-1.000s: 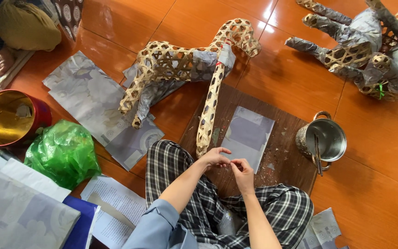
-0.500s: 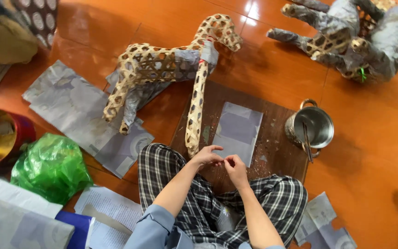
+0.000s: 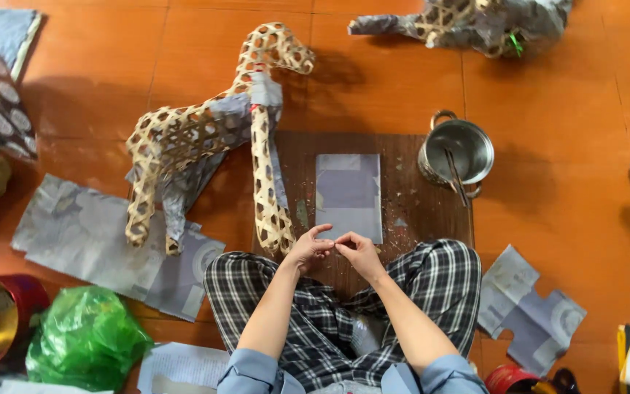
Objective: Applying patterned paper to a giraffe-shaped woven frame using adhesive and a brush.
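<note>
Centre bottom of frame: left hand (image 3: pixel 309 246) and right hand (image 3: pixel 359 252) meet fingertip to fingertip over the lap, pinching something too small to identify; cannot tell whether it is a scrap of paper or nothing at all.

Just above the hands, a rectangular grey paper sheet (image 3: pixel 348 195) lies flat on a dark brown wooden board (image 3: pixel 417 219), with small torn bits scattered around it.

Left of centre: an open-weave bamboo animal frame (image 3: pixel 205 135), lying with its legs toward the lower left. Grey paper covers only the neck and part of the belly; most of the lattice is bare. Judged early-stage: covering begun, the bulk left.

Upper right: a second woven animal figure wrapped in grey paper (image 3: pixel 475 22), far more fully covered.

Right of the board: a small steel pot with a stick inside (image 3: pixel 457 152).

More loose grey paper sheets (image 3: pixel 82 237) at lower left; a crumpled green plastic bag (image 3: pixel 85 339) in the bottom left corner.
</note>
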